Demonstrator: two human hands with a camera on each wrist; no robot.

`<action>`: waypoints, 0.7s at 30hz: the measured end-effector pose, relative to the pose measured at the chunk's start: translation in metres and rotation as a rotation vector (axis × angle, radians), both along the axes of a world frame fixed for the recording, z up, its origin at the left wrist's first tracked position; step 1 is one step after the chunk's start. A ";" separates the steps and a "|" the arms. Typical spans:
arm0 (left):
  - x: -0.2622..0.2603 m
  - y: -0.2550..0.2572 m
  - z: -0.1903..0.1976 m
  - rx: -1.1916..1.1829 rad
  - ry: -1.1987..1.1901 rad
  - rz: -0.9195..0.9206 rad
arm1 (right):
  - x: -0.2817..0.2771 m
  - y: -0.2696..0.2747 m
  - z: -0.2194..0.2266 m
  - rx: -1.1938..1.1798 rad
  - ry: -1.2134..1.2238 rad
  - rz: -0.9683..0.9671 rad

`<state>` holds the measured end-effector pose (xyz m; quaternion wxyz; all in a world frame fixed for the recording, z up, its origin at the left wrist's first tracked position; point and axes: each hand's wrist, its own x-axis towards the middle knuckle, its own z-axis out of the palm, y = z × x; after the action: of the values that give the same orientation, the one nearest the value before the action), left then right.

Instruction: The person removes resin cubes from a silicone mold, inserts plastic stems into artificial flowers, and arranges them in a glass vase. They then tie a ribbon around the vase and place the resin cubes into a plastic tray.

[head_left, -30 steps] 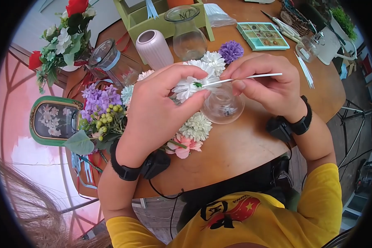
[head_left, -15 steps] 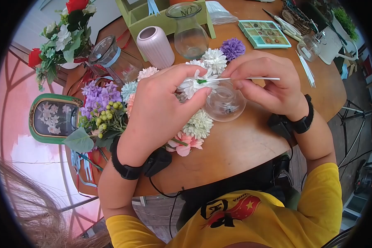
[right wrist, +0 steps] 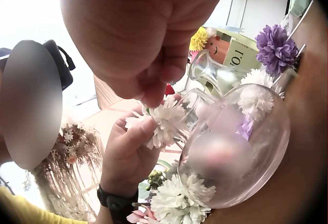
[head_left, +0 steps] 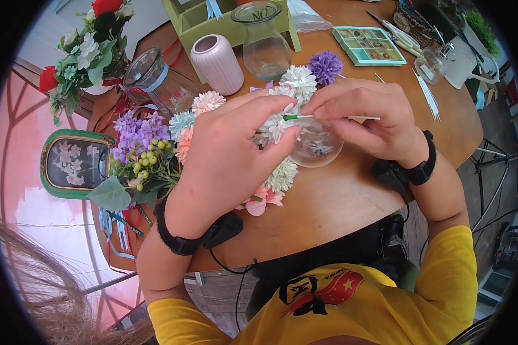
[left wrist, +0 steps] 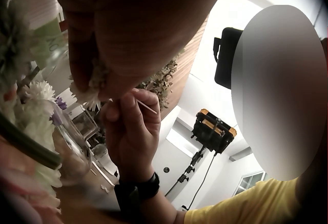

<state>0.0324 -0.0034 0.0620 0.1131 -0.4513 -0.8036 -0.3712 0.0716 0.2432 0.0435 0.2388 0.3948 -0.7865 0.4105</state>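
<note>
In the head view my left hand (head_left: pixel 227 146) holds a white artificial flower (head_left: pixel 272 131) between thumb and fingers, its green base turned toward the other hand. Thumb and fingertips of my right hand (head_left: pixel 371 118) pinch a thin white stick (head_left: pixel 365 118), whose near end is at that green base. The right wrist view shows the white petals (right wrist: pixel 166 119) spread beside the left thumb. Just below the hands stands a round clear glass vase (head_left: pixel 316 150). More flower heads, among them a cream one (head_left: pixel 282 174) and a pink one (head_left: pixel 263 201), lie around the left hand, which partly covers them.
Behind the hands stand a pink ribbed vase (head_left: pixel 217 66) and a tall glass vase (head_left: pixel 266 52). Farther right are a purple flower (head_left: pixel 325 68), a compartment box (head_left: pixel 369 46) and loose white sticks (head_left: pixel 427 95). Purple blossoms (head_left: pixel 141 135) and green berries (head_left: pixel 147 164) lie left.
The left hand has shifted slightly right and turned the flower so its green base points at the right hand. The right fingertips have come closer to the flower along with the stick.
</note>
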 end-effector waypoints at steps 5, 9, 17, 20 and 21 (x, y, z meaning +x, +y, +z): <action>-0.001 0.000 -0.002 0.000 0.037 0.000 | 0.000 0.001 0.001 0.011 -0.009 0.005; 0.000 0.000 -0.002 -0.013 0.040 -0.007 | 0.000 0.001 0.001 0.019 0.011 0.007; 0.002 -0.003 0.011 0.219 -0.332 -0.041 | -0.007 0.025 0.007 -0.462 -0.195 -0.155; -0.008 -0.010 0.017 0.012 -0.213 0.063 | -0.029 0.049 0.000 -0.497 -0.281 -0.320; -0.011 -0.014 0.019 -0.107 -0.158 0.094 | -0.037 0.058 -0.005 -0.492 -0.302 -0.390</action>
<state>0.0211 -0.0176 0.0811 0.0424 -0.3879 -0.8489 -0.3565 0.0350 0.3015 0.0381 0.2816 0.1024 -0.7511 0.5882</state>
